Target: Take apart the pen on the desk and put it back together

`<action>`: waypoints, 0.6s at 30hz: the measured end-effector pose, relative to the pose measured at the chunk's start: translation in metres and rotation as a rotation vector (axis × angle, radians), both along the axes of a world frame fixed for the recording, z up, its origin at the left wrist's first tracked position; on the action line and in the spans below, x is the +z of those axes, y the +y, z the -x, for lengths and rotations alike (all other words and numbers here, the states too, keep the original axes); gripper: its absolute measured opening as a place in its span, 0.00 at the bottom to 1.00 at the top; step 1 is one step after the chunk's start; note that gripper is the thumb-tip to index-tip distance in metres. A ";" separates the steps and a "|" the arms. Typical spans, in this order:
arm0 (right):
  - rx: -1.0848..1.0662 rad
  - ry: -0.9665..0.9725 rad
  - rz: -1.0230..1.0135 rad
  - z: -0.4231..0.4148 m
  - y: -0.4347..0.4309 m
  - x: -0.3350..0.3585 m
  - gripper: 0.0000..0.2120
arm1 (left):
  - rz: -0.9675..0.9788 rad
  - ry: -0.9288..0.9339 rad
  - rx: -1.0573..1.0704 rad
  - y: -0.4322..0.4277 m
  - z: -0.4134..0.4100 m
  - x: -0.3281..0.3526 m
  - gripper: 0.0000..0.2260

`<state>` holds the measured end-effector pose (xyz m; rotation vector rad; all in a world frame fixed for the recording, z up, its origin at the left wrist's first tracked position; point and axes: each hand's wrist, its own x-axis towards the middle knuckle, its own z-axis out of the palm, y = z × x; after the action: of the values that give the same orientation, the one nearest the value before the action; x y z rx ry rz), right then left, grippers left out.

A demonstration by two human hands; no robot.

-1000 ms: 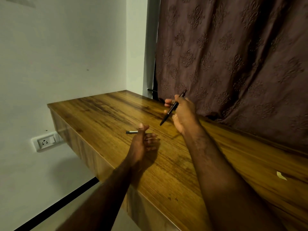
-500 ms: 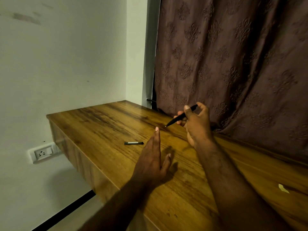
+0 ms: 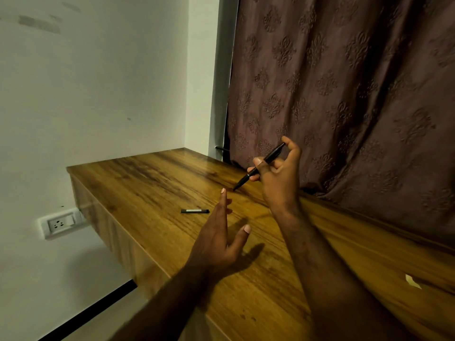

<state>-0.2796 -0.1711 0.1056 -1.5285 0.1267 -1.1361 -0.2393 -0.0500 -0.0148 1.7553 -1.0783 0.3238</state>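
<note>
— Where is the pen?
— The right hand (image 3: 278, 183) pinches the pen body (image 3: 258, 167) between thumb and fingers, tilted, tip down just above the desk (image 3: 147, 183).
— And its cap?
— The pen cap (image 3: 195, 211) lies flat on the wood, apart.
— The left hand (image 3: 216, 239)?
— Fingers spread, empty, hovering near the cap.

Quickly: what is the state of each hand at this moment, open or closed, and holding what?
Left hand: open, fingers spread, holding nothing.
Right hand: closed on the pen body, tip pointing down toward the desk.
</note>
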 end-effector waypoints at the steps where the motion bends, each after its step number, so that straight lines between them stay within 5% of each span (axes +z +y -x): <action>1: -0.005 0.002 0.008 0.000 0.001 -0.001 0.29 | 0.023 0.044 -0.023 0.001 -0.002 0.000 0.39; 4: -0.020 -0.016 -0.001 -0.001 0.003 -0.006 0.28 | 0.167 0.253 -0.111 0.004 -0.011 -0.002 0.34; 8: -0.007 -0.036 -0.041 -0.004 0.004 -0.009 0.30 | 0.502 0.826 -0.310 0.001 -0.022 0.005 0.12; 11: -0.018 -0.066 -0.057 -0.004 0.004 -0.010 0.27 | 0.650 1.061 -0.387 0.001 -0.017 0.012 0.16; 14: 0.012 -0.075 -0.125 -0.006 0.001 -0.009 0.27 | 0.642 0.955 -0.293 -0.005 -0.008 0.017 0.31; 18: 0.026 -0.098 -0.206 -0.009 -0.005 -0.012 0.27 | 0.487 0.596 -0.128 -0.021 0.015 0.010 0.30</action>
<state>-0.2711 -0.1760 0.0931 -1.2874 0.1521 -1.1387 -0.2543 -0.0706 -0.0047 1.2200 -0.6062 -0.0265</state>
